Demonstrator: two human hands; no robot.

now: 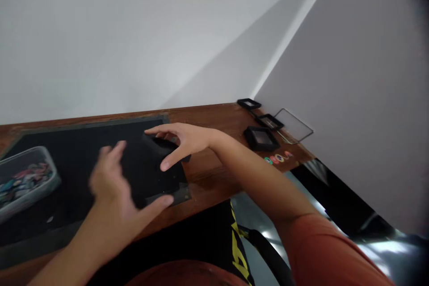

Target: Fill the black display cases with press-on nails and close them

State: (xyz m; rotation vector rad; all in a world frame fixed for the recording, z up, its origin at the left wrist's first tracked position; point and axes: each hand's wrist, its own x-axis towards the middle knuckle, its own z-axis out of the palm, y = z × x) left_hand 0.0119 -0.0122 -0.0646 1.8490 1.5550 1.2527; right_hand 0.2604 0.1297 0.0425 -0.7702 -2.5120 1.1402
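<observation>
Two bare hands over the table (208, 118), both palms partly turned inward.

Right hand (189, 138): fingers reach left and curve over a black object (162, 144); thumb hangs lower, apart from them. Whether they grip it cannot be told. Object: at the right part of the black mat (87, 138), long axis slanting from upper left, by the fingertips, to lower right, beneath the hand; contact with the mat unclear. Wrist roughly level; forearm slopes down to a red-orange sleeve (318, 241).

Left hand (112, 187): released, nothing in it, fingers up and blurred, thumb stretched out right; forearm rises from the lower left edge.

Left of it, a clear tub (52, 165) of small mixed-colour pieces. Far right: three black boxes (263, 137), a wire frame (298, 119), small round discs (279, 158).

Writing: none legible; yellow marks (238, 250) on black cloth (201, 237) unreadable.
</observation>
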